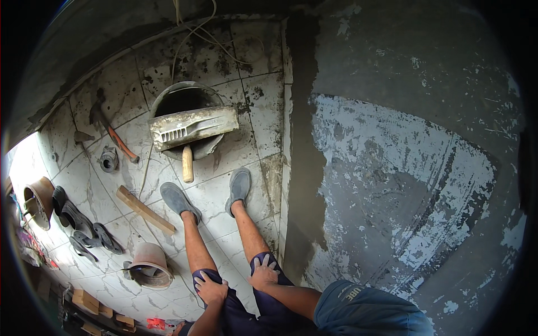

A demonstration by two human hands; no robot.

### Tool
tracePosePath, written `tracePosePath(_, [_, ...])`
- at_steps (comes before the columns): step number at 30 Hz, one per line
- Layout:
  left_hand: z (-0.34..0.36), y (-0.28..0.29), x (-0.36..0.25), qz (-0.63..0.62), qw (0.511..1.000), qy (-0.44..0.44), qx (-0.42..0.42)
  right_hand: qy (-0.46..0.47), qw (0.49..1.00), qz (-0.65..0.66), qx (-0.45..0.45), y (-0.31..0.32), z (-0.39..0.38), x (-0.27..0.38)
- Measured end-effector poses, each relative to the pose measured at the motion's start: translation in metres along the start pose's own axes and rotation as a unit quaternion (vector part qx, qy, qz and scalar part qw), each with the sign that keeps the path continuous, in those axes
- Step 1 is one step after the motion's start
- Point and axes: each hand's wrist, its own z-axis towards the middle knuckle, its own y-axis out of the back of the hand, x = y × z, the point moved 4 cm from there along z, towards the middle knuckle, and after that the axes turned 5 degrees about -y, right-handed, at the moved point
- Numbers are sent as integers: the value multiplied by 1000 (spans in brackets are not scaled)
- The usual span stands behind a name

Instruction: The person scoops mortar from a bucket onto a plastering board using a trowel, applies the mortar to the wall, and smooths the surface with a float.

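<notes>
Left hand [211, 289] and right hand [265, 274]: fingers loosely spread over the dark shorts [238, 316], grasping nothing. Left of the left fingers, a bucket [149, 254]. Well ahead, a wooden handle [188, 165] points back, slightly nearer the left; beyond, a plastic float [208, 126] lies across a round tub [186, 85], long axis crosswise.

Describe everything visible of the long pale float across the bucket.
The float is a long, cream, plastic-looking board, stained, with a row of slots near its left end and a moulded ridge toward the right. It lies across the bucket, right end angled away from the person. A wooden-looking handle pokes out beneath; left hand and right hand are off it.
</notes>
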Motion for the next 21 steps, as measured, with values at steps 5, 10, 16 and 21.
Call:
tracePosePath(5, [2, -4, 2, -3, 1000, -2, -1, -2, 1000, 3, -6, -1, -1, 0])
tracePosePath(10, [0, -2, 1, 0, 1000, -1, 2, -3, 1000, 1, -14, -4, 0, 0])
tracePosePath(16, [-1, 0, 0, 5, 1000, 1, 6, -1, 1000, -6, -13, -3, 0, 1])
tracePosePath(21, [-1, 1, -1, 0, 1000, -1, 7, 4, 1000, -5, -20, -9, 4, -1])
